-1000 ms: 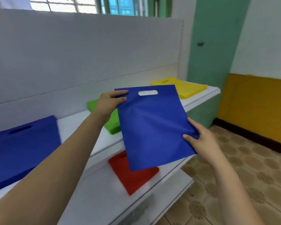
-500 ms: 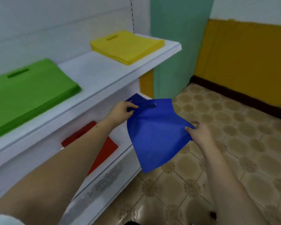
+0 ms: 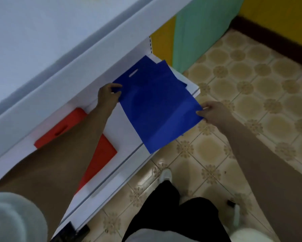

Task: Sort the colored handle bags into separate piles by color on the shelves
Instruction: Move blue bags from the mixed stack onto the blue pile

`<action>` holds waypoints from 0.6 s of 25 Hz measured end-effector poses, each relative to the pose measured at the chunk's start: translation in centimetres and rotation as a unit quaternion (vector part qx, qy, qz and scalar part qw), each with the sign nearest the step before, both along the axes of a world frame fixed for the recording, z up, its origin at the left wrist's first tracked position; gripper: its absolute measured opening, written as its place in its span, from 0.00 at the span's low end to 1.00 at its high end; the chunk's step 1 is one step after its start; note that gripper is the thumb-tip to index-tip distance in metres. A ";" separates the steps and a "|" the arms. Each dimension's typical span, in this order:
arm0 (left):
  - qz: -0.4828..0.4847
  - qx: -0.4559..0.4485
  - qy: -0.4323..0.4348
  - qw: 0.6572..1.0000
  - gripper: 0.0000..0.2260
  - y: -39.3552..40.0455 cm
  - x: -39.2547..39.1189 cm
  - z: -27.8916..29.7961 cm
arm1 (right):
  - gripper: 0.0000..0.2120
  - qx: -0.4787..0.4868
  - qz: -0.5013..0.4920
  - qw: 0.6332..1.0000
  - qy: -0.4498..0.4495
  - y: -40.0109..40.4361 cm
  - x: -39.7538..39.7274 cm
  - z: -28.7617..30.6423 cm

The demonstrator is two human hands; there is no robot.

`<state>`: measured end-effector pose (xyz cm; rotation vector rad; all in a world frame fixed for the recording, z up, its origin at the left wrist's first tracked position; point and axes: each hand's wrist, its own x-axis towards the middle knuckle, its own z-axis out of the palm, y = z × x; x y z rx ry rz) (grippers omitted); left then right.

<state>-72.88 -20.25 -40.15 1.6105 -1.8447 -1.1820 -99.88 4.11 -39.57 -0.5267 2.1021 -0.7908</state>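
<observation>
Blue handle bag (image 3: 157, 105) held flat between both hands, over the right end of the lower shelf (image 3: 127, 137), its near corner overhanging the shelf edge. Left hand (image 3: 108, 96): arm extended under the upper shelf (image 3: 59, 55), fingers curled, pinching the bag's handle-end edge. Right hand (image 3: 211, 111): arm extended, thumb and fingers pinching the opposite corner. Second blue bag (image 3: 166, 69) lies beneath, beyond both hands. Red bag (image 3: 101, 154) lies under the left forearm.

Patterned floor tiles (image 3: 251, 95) meet a yellow wall (image 3: 286, 16) with dark skirting (image 3: 269, 37); green panel (image 3: 202, 28) beside.
</observation>
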 end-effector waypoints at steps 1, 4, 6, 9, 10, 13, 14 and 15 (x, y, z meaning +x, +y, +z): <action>0.023 -0.005 -0.003 1.000 0.13 -0.7 -0.5 -1.0 | 0.06 -0.006 0.007 1.000 0.025 -1.7 -0.9 -1.3; 0.123 0.035 0.023 0.992 0.18 -3.6 -2.4 -4.3 | 0.05 -0.031 0.000 0.998 0.056 -6.5 -3.2 -5.5; 0.183 0.064 0.034 0.981 0.11 -6.0 -3.1 -6.6 | 0.02 -0.068 -0.017 0.998 -0.004 -9.3 -4.4 -8.3; 0.232 0.088 0.034 0.968 0.07 -9.4 -3.1 -9.4 | 0.02 -0.124 -0.066 0.989 -0.054 -12.9 -6.1 -10.9; 0.247 0.094 0.033 0.964 0.08 -9.9 -3.2 -9.8 | 0.03 -0.125 -0.058 0.990 -0.031 -13.7 -6.5 -11.4; 0.275 0.119 0.038 0.953 0.06 -10.9 -3.9 -11.0 | 0.02 -0.123 -0.024 0.991 0.050 -15.7 -7.5 -12.6; 0.288 0.127 0.059 0.947 0.05 -11.3 -4.1 -11.2 | 0.03 -0.127 -0.018 0.989 0.069 -16.3 -7.7 -13.0; 0.305 0.132 0.078 0.940 0.05 -11.6 -4.3 -11.4 | 0.04 -0.130 -0.013 0.988 0.078 -16.6 -7.9 -13.3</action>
